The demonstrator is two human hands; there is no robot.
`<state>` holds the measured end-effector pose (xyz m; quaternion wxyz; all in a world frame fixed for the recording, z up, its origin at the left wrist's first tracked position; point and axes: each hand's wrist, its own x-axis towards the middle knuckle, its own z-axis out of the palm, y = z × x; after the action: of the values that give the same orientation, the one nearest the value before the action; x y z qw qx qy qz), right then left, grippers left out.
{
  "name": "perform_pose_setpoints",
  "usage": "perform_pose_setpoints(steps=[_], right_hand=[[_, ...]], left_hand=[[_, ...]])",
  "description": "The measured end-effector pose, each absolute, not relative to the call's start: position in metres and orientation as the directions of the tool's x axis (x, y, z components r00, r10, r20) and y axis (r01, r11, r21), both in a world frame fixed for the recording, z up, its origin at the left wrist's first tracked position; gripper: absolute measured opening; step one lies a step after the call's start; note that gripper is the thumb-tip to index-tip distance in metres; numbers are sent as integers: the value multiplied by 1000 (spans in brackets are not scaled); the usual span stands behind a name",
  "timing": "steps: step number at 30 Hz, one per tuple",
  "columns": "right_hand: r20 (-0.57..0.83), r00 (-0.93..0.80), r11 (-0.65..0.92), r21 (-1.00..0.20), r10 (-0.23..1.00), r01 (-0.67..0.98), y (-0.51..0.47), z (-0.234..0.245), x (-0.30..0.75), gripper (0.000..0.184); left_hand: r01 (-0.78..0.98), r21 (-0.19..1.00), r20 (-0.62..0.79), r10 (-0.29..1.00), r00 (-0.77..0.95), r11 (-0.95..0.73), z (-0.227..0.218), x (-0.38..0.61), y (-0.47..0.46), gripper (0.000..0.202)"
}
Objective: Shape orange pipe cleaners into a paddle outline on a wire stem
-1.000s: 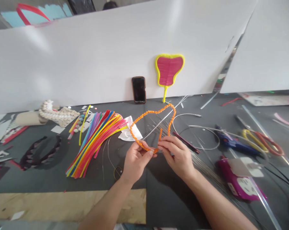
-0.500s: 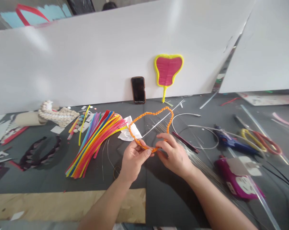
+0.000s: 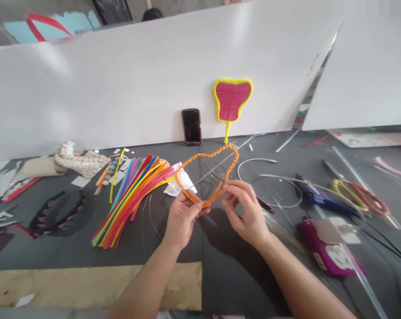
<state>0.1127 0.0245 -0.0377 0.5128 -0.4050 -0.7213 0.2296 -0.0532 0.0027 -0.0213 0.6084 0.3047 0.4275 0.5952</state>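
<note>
An orange twisted cord bent into a loop (image 3: 205, 155) is held up above the table. My left hand (image 3: 183, 217) pinches its lower left side between thumb and fingers. A loose orange end stands up inside the loop, close to my right hand (image 3: 245, 212). That hand's thumb and fingers are apart, with the fingertips at the loop's right edge; whether they press on it is hard to see. Behind the loop, thin wires (image 3: 213, 170) lie on the table. A fan shape with a yellow rim and dark pink middle (image 3: 232, 102) leans against the white board.
Left of my hands lie a bundle of coloured strips (image 3: 130, 199) and a dark braided band (image 3: 47, 217). A phone (image 3: 191, 126) leans on the board (image 3: 120, 88). To the right are a blue glue gun (image 3: 323, 197), scissors (image 3: 369, 199) and a purple power strip (image 3: 329, 252).
My right fingers have come off the loop's bottom and shifted slightly up and right. The orange end now stands up inside the loop. My left hand keeps its pinch.
</note>
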Motion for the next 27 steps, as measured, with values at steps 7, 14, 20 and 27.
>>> perform_pose_setpoints(steps=[7,14,20,27], right_hand=[[37,-66,17,-959,997,-283,30,-31,112,23],[-51,-73,-78,-900,996,-429,31,-31,109,21],[-71,-100,-109,-892,992,-438,29,-31,108,21],[-61,-129,-110,-903,990,-416,27,-28,108,20]], left_hand=[[-408,898,-174,985,19,166,-17,-53,1,22],[-370,916,-127,987,102,156,-25,-54,-1,44],[-337,925,-180,984,17,175,-26,-51,0,39],[-340,912,-244,970,-5,228,-27,-50,0,27]])
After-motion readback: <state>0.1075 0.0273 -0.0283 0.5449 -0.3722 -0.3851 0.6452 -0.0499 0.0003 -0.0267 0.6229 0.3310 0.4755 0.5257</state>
